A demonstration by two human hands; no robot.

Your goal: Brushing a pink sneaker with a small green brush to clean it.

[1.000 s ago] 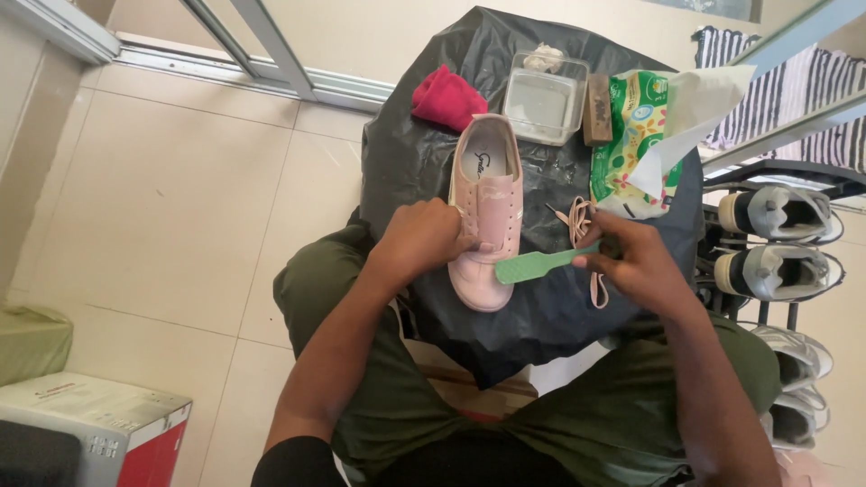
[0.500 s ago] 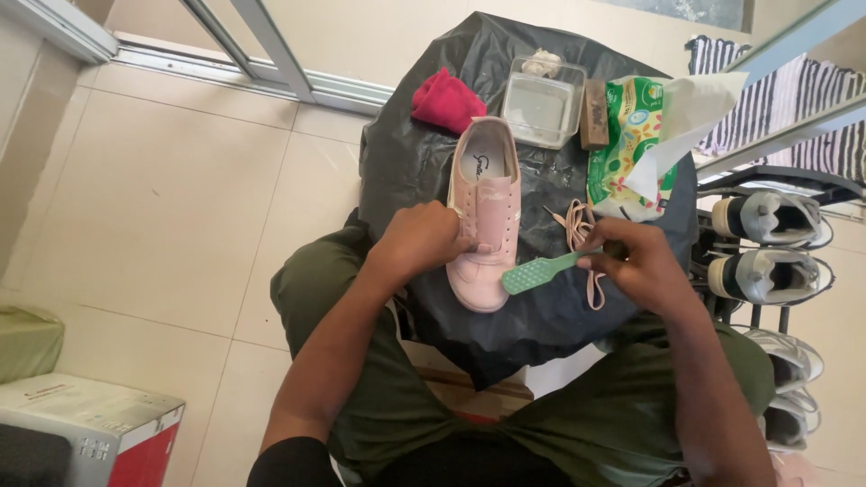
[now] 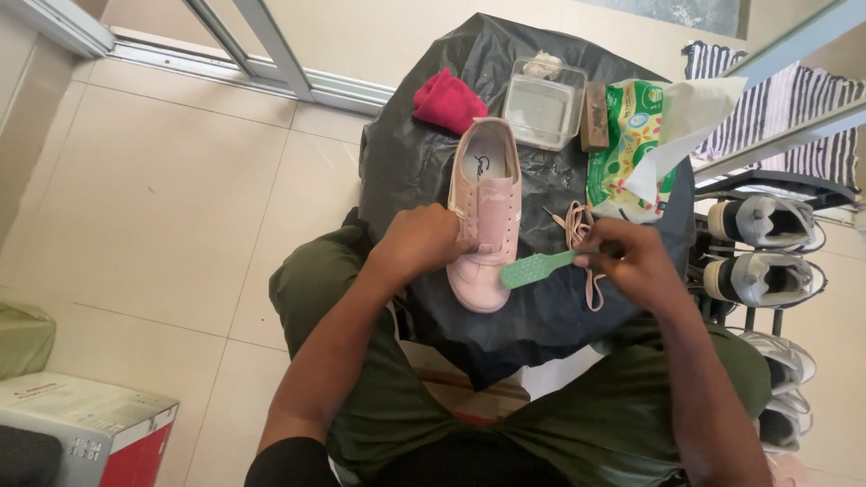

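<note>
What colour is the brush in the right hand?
Green plastic brush, seen in the head view.

My left hand (image 3: 424, 242) hides the near side of the pale pink lace-less shoe (image 3: 485, 207). My right grip (image 3: 631, 261) covers the green plastic brush (image 3: 534, 268) handle's end.

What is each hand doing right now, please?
Left hand: closed on the side of the pink shoe, steadying it.
Right hand: closed around the handle of the green brush, whose head is at the shoe.
</note>
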